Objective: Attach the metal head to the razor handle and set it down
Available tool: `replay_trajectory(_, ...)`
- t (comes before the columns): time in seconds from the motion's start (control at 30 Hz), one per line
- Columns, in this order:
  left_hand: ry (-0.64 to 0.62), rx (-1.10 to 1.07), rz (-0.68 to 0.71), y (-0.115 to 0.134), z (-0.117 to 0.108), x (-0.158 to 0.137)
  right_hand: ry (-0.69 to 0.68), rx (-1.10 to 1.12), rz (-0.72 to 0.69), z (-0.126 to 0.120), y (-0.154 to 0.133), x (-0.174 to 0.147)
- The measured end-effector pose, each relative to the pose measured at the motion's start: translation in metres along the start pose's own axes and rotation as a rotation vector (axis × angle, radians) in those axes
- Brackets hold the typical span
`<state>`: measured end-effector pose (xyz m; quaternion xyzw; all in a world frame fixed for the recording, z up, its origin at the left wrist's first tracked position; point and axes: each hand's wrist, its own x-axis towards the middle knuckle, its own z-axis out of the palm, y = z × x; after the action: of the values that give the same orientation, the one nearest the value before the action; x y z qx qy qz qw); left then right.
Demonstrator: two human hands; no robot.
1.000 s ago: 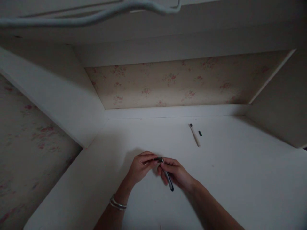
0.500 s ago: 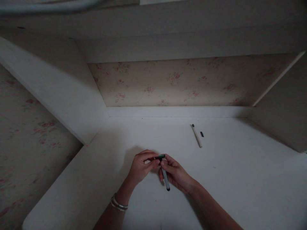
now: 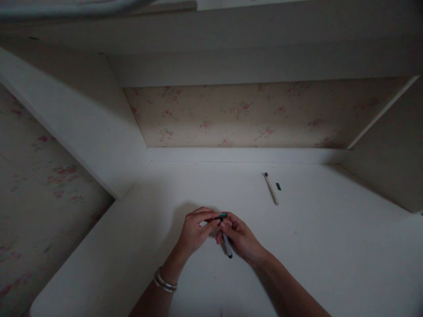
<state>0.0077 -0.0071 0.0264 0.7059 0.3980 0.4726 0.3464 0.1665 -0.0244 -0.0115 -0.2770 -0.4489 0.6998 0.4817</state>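
Both hands meet over the white desk [image 3: 191, 185] around a razor. My right hand [image 3: 241, 235] is closed on its grey handle [image 3: 227, 245], whose dark lower end points down toward me. With thumb and fingers, my left hand [image 3: 196, 226] pinches the razor's black-and-green head [image 3: 222, 216] at its left side. The fingertips hide part of the joint between head and handle, so I cannot tell whether they are fixed together. Farther back on the right lies a pale slim handle [image 3: 271, 190] with a dark tip. Beside it rests a small dark green razor cartridge [image 3: 278, 186].
White panels [image 3: 89, 119] rise at the left and right [image 3: 386, 154] of the desk. A shelf [image 3: 247, 64] overhangs the back, above floral wallpaper [image 3: 218, 116]. A grey tube [image 3: 76, 9] crosses the top left.
The razor handle has swung slightly left and its lower end sits a little higher. My right hand has moved slightly left; my left hand keeps its pinch on the head.
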Motion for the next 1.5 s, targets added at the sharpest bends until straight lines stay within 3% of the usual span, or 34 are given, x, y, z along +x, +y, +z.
replay_trajectory(0.27,0.001,-0.011,-0.037,-0.002,0.001,0.000,0.008,-0.020,0.014,0.002,-0.006,-0.002)
replay_trajectory(0.43,-0.069,0.028,-0.024,-0.006,-0.002,0.001,0.031,-0.062,0.033,0.004,-0.007,0.000)
replay_trajectory(0.87,-0.018,0.043,-0.025,-0.014,-0.001,0.000,-0.016,-0.123,-0.086,0.006,0.000,0.002)
replay_trajectory(1.03,0.062,0.057,-0.035,-0.018,-0.001,0.001,0.160,-0.416,-0.044,0.003,0.000,-0.006)
replay_trajectory(1.23,0.039,-0.021,-0.127,-0.027,0.005,0.002,0.266,-0.787,-0.132,0.000,-0.010,-0.012)
replay_trajectory(1.37,0.069,-0.031,-0.183,-0.031,0.008,0.001,0.469,-1.249,-0.032,-0.030,-0.037,0.000)
replay_trajectory(1.5,0.046,0.040,-0.180,-0.032,0.008,0.000,0.639,-1.482,0.049,-0.073,-0.075,0.021)
